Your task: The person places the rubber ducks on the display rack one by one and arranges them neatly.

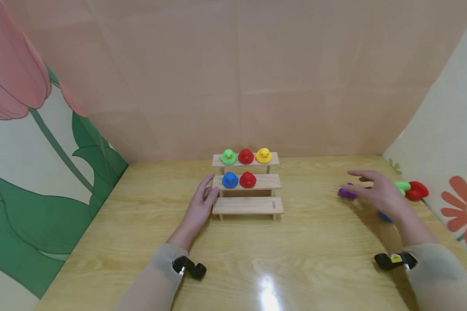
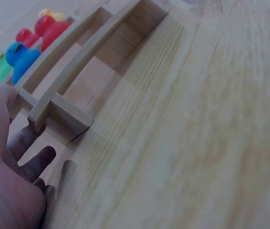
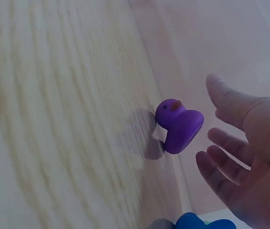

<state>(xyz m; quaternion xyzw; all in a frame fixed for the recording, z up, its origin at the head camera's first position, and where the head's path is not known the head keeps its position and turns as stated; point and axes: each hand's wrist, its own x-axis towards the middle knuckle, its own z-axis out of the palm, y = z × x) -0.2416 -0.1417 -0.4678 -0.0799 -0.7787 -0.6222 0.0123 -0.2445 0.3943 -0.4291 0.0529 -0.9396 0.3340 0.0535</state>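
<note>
My left hand (image 1: 200, 203) holds the left end of a three-step wooden stand (image 1: 249, 206), thumb at the middle step and fingers bent about the end. On the top step sit a green duck (image 1: 228, 157), a red duck (image 1: 246, 156) and a yellow duck (image 1: 263, 155). The middle step carries a blue duck (image 1: 230, 180) and another red duck (image 1: 247, 179) to its right. Out to the right, my right hand (image 1: 379, 194) hovers with fingers spread beside a purple duck (image 3: 180, 126). That duck lies tipped over on the table, apart from the fingers.
Beyond the right hand lie a red toy (image 1: 416, 191), a light green toy (image 1: 403, 186) and a blue toy (image 1: 385, 217), partly hidden by the hand. A plain pinkish backdrop (image 1: 233, 86) rises behind the table (image 1: 315, 242); a flower-printed panel (image 1: 443, 147) borders the right side.
</note>
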